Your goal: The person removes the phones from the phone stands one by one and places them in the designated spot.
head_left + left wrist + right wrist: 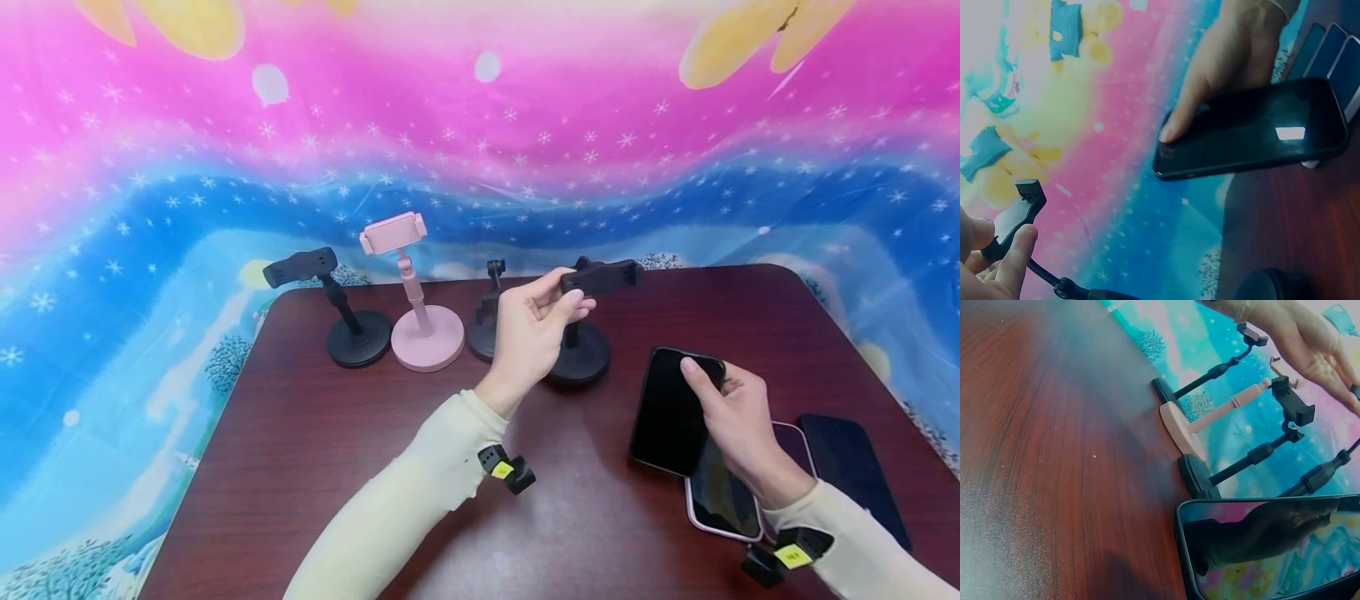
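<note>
My left hand (528, 333) pinches the end of the black clamp on a phone stand (581, 362), the rightmost in the row. In the left wrist view, thumb and fingers are at the lower end of this clamp (1022, 215), and nothing sits in it. My right hand (738, 433) grips a black smartphone (663, 417) by its upper right side, thumb on the dark screen. The phone is tilted in the air, to the right of the stand and apart from it. The right wrist view shows its glossy screen (1260, 550) with reflections; the right hand is hidden there.
To the left stand a black phone stand (360, 340), a pink one (427, 342) and another black one (482, 333), partly behind my left hand. Under and beside my right hand lie a light-edged phone (723, 504), a second, partly covered phone (793, 440) and a dark phone (855, 467) on the table.
</note>
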Demonstrator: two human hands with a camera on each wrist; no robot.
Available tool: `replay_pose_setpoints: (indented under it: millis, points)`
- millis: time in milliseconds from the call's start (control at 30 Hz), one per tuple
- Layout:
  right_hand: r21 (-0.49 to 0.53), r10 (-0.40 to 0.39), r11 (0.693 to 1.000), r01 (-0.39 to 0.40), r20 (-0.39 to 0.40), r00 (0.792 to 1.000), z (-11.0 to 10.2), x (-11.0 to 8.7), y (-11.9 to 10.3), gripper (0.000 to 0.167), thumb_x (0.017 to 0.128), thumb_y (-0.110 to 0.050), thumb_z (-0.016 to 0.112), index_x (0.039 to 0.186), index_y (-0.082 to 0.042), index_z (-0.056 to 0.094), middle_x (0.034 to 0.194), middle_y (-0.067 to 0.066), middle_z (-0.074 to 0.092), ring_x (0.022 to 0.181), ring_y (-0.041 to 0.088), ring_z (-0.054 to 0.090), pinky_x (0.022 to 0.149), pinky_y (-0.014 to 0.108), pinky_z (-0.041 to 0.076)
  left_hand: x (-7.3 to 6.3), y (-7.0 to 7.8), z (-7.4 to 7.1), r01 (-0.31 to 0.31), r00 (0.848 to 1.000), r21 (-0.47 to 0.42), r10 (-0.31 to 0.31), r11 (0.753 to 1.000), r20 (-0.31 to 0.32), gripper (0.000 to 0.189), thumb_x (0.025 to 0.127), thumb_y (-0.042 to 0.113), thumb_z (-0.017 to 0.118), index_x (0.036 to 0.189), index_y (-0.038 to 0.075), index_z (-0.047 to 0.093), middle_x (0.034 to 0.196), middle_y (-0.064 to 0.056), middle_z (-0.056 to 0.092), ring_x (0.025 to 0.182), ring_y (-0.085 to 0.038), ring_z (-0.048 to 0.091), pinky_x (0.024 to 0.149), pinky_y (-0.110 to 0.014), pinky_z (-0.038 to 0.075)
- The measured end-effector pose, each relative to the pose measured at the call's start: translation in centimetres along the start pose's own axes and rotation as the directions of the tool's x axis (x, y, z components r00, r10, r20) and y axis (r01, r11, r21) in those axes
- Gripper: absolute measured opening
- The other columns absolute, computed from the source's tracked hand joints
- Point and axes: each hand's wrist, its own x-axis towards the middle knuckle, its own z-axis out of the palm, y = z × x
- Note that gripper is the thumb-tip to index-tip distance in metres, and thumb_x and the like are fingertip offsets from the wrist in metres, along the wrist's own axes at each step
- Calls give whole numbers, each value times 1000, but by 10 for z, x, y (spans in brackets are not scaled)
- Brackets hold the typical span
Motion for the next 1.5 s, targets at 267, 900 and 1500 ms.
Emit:
replay_pose_setpoints:
  millis: [267,900,1500]
  points:
    - [-9,-13,1000,13,9,1000,-1,0,2,24,101,-13,62,82,-13,76,72,-12,76,65,-3,67,58,14,53,8,-13,4,26,1000,50,-25,998,-13,31,96,-2,64,127,-7,65,108,-31,73,97,-39,75,86,-28,62]
    - [-26,-10,1000,11,31,999,-7,2,2,23,101,-13,62,83,-16,76,73,-12,76,65,-1,70,57,15,55,19,-21,12,60,995,156,-47,986,-83,39,98,2,63,137,2,62,116,-22,74,98,-26,77,83,-21,62]
    - [-106,9,994,-2,64,998,-13,1,4,25,102,-15,61,80,-17,74,70,-15,73,63,-5,63,54,15,50,26,-24,18,93,993,196,-76,976,-92,34,100,4,60,134,3,64,113,-20,75,99,-27,77,80,-18,61]
